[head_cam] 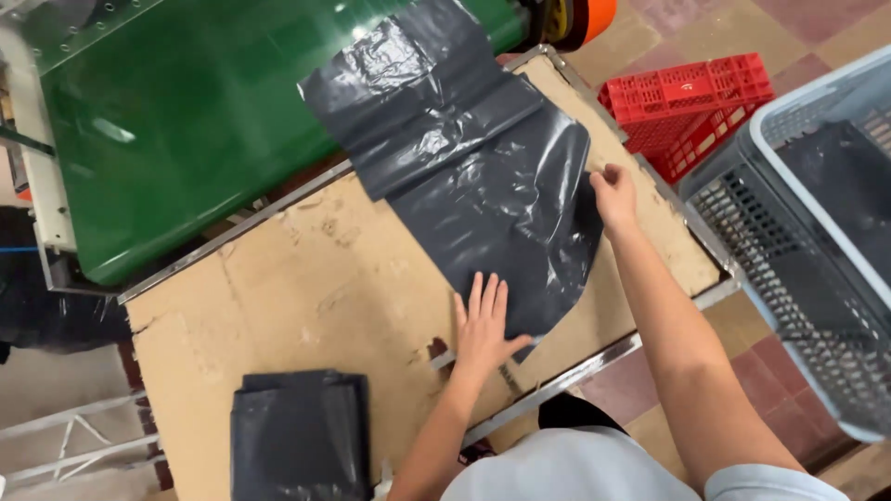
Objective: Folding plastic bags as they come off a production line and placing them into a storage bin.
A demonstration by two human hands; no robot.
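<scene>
While the left hand lies flat, fingers spread, pinning the black bag's near edge on the tabletop, the right hand pinches its right edge — best pulled taut, smoothly.

The left hand lies flat at lower centre of the frame, palm down with fingers together and thumb spread, while the right hand, arm outstretched toward centre right, curls its fingertips in a pinching grip.
</scene>
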